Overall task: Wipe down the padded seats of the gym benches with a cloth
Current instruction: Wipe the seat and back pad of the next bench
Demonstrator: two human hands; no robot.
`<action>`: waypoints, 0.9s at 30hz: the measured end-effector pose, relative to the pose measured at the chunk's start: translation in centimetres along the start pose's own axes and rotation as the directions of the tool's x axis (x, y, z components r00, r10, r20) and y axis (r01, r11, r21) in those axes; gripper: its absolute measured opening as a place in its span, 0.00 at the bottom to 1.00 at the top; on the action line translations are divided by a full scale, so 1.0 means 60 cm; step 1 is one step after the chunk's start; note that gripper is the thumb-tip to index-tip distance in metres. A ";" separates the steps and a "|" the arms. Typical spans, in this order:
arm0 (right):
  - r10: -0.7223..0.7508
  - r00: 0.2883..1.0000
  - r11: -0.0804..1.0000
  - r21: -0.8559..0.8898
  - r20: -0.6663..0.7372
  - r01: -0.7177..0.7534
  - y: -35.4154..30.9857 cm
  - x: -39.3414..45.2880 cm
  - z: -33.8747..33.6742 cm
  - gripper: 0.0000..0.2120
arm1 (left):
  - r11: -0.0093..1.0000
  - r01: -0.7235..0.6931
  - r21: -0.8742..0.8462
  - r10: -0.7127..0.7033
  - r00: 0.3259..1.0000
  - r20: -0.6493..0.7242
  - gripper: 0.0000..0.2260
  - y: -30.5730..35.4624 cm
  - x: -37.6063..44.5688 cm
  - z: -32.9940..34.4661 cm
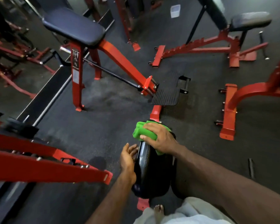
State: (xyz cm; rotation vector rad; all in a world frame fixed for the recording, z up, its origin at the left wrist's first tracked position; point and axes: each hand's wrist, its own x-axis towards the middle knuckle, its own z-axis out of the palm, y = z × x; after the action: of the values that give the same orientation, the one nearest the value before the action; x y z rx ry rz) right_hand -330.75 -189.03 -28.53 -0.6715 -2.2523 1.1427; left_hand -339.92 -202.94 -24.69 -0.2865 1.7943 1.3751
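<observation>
A narrow black padded seat point(145, 172) on a red frame stands low in front of me. My right hand point(158, 139) lies on its far end and holds a bright green cloth point(141, 130) bunched against the pad. My left hand point(128, 156) rests with relaxed fingers along the pad's left edge. Another dark padded bench point(76, 26) on red legs stands at the upper left. A third black pad point(250, 20) sits on a red frame at the upper right.
A red steel beam point(52, 165) juts in from the left, close to my left arm. A black ribbed footplate point(167, 91) lies on the dark rubber floor ahead. A red curved frame point(242, 94) stands to the right. My bare foot point(158, 212) shows below.
</observation>
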 end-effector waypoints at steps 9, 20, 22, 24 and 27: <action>-0.144 0.987 0.984 -0.118 -0.071 0.135 -0.080 -0.097 0.049 0.18 | 0.977 0.202 -0.064 -0.171 0.929 0.329 0.25 0.015 0.020 -0.050; 0.194 0.946 0.910 -0.312 -0.260 -0.272 -0.166 -0.192 0.154 0.37 | 0.956 -0.023 0.293 -0.132 0.858 0.497 0.21 0.015 0.038 -0.101; 0.107 0.971 0.897 -0.400 -0.212 -0.186 -0.172 -0.235 0.165 0.34 | 0.944 -0.096 0.315 -0.074 0.871 0.487 0.18 0.006 0.035 -0.097; 0.073 0.971 0.883 -0.438 -0.226 -0.168 -0.177 -0.236 0.165 0.35 | 0.917 -0.243 0.317 0.063 0.871 0.487 0.14 -0.002 0.032 -0.082; 0.290 0.870 0.881 -0.245 -0.398 -0.406 -0.196 -0.199 0.173 0.50 | 0.839 -0.407 0.360 0.178 0.832 0.525 0.09 -0.002 0.021 -0.071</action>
State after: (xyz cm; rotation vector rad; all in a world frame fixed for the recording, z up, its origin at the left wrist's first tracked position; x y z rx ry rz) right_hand -330.86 -208.62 -26.72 -1.3565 -2.0656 0.7266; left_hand -342.62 -206.38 -25.48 0.5762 1.7132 1.0481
